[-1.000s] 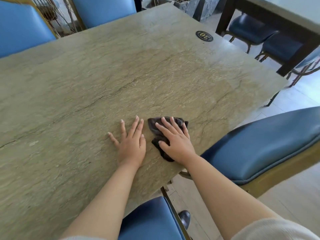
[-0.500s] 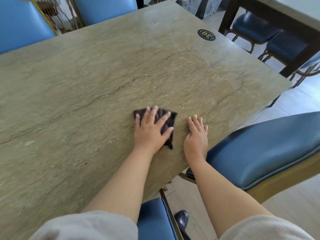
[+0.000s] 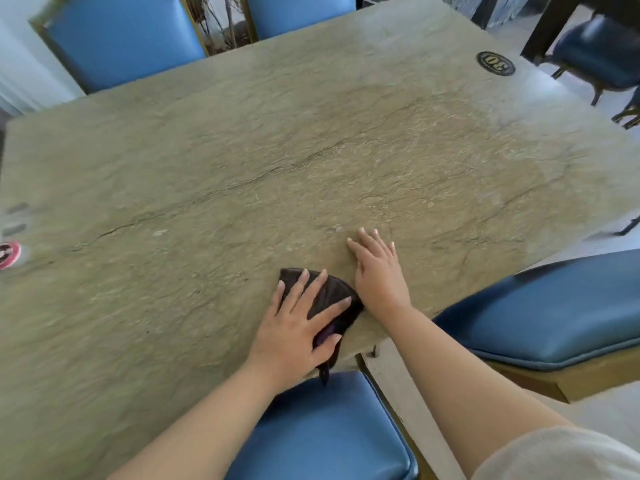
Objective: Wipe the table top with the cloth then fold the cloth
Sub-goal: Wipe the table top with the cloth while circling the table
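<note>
Left hand (image 3: 298,330): fingers straight and spread, palm down, pressing flat on the cloth (image 3: 329,296); nothing is pinched or curled round. Cloth: dark brown, bunched into a rough wedge, lying at the near edge of the table top (image 3: 311,161), one tail hanging over that edge. Right hand (image 3: 379,268): flat on the bare stone just right of the cloth, fingers extended, the heel of the hand touching the cloth's right corner. Table top: greenish veined stone. Round black number plate (image 3: 496,63): far right of the cloth, near the table corner. Blue padded chairs (several, gold-framed): one seat (image 3: 322,431) directly below the cloth.
</note>
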`<control>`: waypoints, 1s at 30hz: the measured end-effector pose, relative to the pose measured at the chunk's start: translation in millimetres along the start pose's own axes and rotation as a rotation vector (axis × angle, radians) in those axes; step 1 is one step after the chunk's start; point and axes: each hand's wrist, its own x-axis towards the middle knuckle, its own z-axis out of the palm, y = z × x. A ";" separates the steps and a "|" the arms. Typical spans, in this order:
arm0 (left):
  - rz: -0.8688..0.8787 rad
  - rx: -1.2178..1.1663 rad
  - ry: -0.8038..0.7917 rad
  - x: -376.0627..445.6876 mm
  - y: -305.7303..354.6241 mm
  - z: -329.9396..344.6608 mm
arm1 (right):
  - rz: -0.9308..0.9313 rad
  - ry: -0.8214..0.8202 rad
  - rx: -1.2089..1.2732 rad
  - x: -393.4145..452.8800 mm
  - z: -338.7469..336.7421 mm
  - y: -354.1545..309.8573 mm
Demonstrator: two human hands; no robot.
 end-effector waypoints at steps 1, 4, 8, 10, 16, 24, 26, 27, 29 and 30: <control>-0.039 0.005 -0.001 -1.5 -16.0 -0.9 | 0.007 -0.008 -0.011 -0.4 8.2 -9.6; -0.348 0.001 -0.001 4.4 -59.5 -4.3 | 0.099 0.007 -0.013 1.5 21.5 -23.9; -0.670 -0.034 0.054 -3.2 -72.4 -3.0 | 0.093 0.019 -0.022 -0.7 24.4 -22.3; -0.563 -0.048 0.056 -21.7 -62.5 -3.0 | 0.070 0.006 -0.034 -3.5 23.9 -19.9; 0.183 0.033 -0.087 -101.8 -73.8 -12.9 | 0.027 -0.042 -0.049 -8.8 19.7 -18.1; 0.096 0.013 -0.045 -42.3 -57.6 -9.9 | 0.141 0.076 0.090 -29.0 -14.8 28.5; 0.199 0.022 -0.031 -10.7 -18.8 -6.3 | 0.189 0.163 0.079 -33.9 -21.8 43.3; 0.255 0.020 -0.032 5.0 -3.3 -4.7 | 0.210 0.193 0.090 -34.4 -25.0 50.1; 0.326 0.001 -0.037 33.2 15.2 -2.8 | 0.268 0.233 0.191 -33.0 -31.1 59.4; 0.335 -0.010 -0.030 46.2 18.3 -1.4 | 0.289 0.249 0.249 -31.6 -32.6 62.2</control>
